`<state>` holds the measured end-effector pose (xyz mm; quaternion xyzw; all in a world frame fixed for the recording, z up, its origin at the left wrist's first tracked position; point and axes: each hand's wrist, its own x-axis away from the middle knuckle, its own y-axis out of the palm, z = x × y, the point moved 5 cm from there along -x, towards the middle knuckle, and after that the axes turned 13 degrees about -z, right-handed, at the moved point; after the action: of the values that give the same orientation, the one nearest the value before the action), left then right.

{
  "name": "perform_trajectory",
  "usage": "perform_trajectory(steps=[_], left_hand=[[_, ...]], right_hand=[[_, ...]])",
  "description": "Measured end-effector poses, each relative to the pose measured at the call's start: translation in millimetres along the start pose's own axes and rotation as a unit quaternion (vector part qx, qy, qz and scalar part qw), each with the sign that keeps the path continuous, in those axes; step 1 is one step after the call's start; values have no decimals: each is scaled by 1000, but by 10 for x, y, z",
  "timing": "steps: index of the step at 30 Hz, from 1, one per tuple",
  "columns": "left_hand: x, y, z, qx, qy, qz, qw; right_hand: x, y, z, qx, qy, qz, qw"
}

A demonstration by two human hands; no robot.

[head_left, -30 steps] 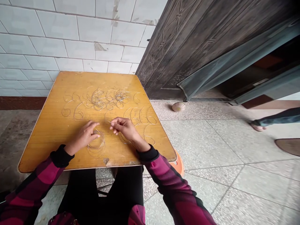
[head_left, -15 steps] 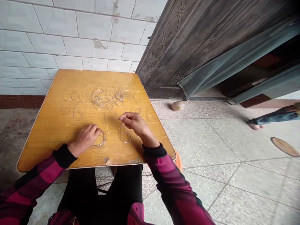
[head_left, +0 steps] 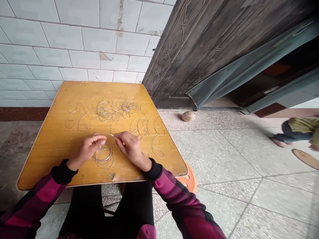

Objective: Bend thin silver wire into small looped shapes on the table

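My left hand (head_left: 88, 149) rests on a wooden table (head_left: 50, 139), fingers curled and pinched at the upper edge of a small stack of thin wire rings (head_left: 104, 156). My right hand (head_left: 130, 147) is beside it, fingers pinched on a thin wire piece (head_left: 115, 136) that points toward the left fingertips. A tangle of loose wire rings (head_left: 113, 108) lies at the table's middle back. More curled wires (head_left: 149, 131) lie to the right of my right hand.
A white tiled wall stands behind the table. A dark carved door (head_left: 211, 49) is at the right. An orange stool (head_left: 188, 177) shows under the table's right corner. A small ball (head_left: 188, 116) lies on the floor. Another person (head_left: 296, 132) crouches at far right.
My right hand came back from the curled wires on the right to meet the left hand over the ring stack. The person at far right moved further into view.
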<state>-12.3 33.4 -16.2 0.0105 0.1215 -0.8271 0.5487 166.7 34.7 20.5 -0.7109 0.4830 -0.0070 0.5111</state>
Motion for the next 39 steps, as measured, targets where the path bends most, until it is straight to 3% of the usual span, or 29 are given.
perform_trajectory(steps=[3,6,10,22,33,36,39], left_hand=[[-10,32,-65,215,-73,8,974],[-7,57,-64,315,-99,1,944],[-10,64,-49,375,-89,-8,923],[-39,-221,-112,487,-43,85,868],[-8,-573,-31,461,25,183,868],[7,-480,-1,395,11,163,904],[-3,-183,-4,275,-35,70,958]], right_hand=[[9,196,-119,76,-61,-66,993],[5,270,-133,79,-72,-77,991],[-9,324,-100,39,-64,-98,992],[43,349,-114,55,-57,-147,986],[32,263,-90,70,-28,-139,987],[9,179,-72,107,-16,-91,990],[1,167,-77,125,-12,-64,990]])
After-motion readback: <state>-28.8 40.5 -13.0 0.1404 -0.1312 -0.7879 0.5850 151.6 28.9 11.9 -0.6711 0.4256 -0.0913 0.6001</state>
